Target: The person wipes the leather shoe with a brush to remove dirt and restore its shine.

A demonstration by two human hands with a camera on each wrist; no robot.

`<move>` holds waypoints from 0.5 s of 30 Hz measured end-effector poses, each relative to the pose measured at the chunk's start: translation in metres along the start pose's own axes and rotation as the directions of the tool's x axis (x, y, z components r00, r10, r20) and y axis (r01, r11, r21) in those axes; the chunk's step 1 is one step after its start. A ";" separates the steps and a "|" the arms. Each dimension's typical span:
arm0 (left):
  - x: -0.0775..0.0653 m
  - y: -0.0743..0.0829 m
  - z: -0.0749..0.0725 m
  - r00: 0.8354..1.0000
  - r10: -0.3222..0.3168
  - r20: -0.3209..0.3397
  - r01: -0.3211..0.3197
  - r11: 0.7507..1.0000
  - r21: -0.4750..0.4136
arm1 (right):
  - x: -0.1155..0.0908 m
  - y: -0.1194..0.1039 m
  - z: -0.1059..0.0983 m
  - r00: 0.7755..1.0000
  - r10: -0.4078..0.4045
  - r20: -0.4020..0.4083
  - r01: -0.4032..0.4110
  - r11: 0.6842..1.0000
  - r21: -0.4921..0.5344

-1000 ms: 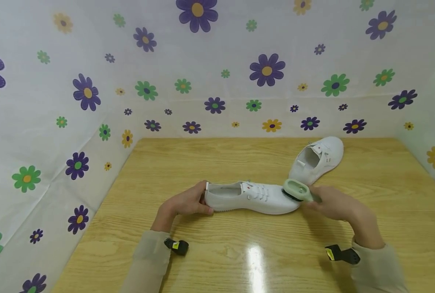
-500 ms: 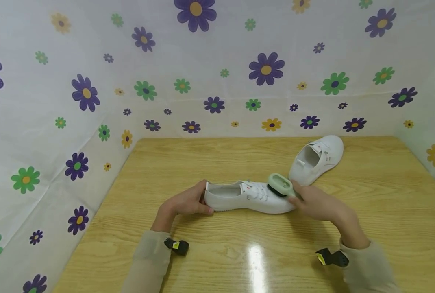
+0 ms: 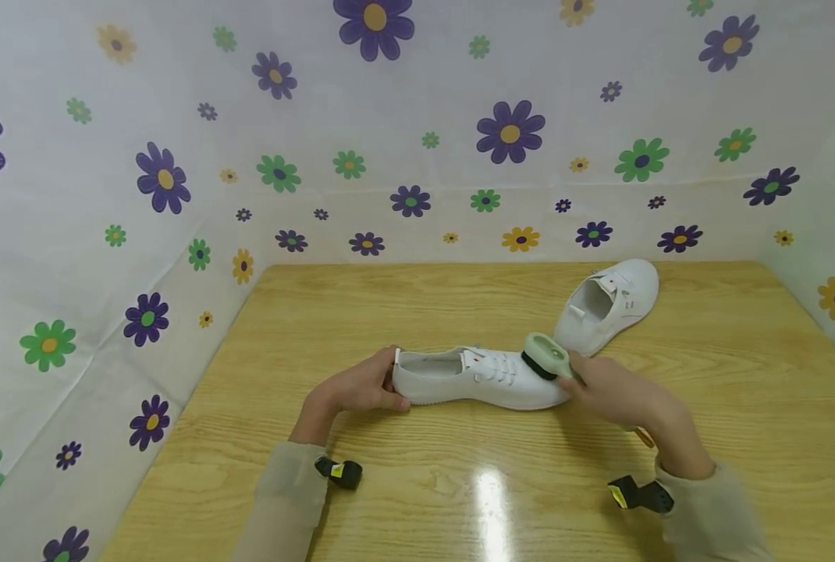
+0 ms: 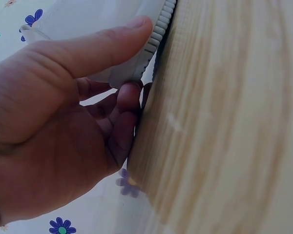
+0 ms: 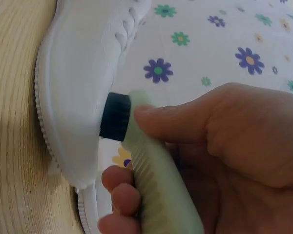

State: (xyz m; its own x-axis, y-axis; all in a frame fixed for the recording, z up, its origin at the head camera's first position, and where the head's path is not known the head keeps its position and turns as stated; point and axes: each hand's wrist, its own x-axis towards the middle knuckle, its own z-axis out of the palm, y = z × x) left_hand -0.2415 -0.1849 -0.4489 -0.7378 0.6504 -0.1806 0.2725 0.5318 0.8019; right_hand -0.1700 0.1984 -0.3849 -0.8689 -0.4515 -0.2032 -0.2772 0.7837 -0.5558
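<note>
A white lace-up shoe (image 3: 453, 384) lies sole down on the table, heel to the left and toe to the right. Its heel is gripped by my left hand (image 3: 363, 384), the thumb along the near side just above the ridged sole (image 4: 158, 34). In my right hand (image 3: 617, 390) is a pale green brush (image 3: 548, 353), held by its ribbed handle (image 5: 158, 190). The brush's dark bristles (image 5: 115, 117) touch the upper near the toe, in front of the laces. My right thumb presses along the back of the brush head in the right wrist view.
A second white shoe (image 3: 631, 293) lies at an angle behind the brush, toe toward the back right. The wooden table (image 3: 389, 484) meets flower-printed white sheeting (image 3: 389, 156) at the back and sides. Each wrist carries a black camera mount (image 3: 343, 473).
My right hand has moved the brush left from the toe tip toward the laces, then slightly back right. The left hand and both shoes stay in place.
</note>
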 end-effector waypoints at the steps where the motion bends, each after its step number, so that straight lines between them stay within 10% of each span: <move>1: 0.000 0.000 0.000 1.000 0.001 0.001 -0.001 1.000 -0.002 | 0.001 -0.002 0.001 1.000 -0.013 -0.004 0.013 1.000 0.002; 15: 0.004 -0.003 -0.002 0.998 0.056 0.039 -0.056 0.998 -0.009 | -0.017 0.021 -0.016 0.995 0.087 0.041 -0.087 0.996 -0.013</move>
State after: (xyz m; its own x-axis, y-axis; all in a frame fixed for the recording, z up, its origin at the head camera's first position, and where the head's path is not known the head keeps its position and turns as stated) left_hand -0.2468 -0.1850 -0.4504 -0.6970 0.6996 -0.1572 0.3076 0.4898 0.8158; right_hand -0.1680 0.2292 -0.3801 -0.8722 -0.3986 -0.2836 -0.2062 0.8253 -0.5257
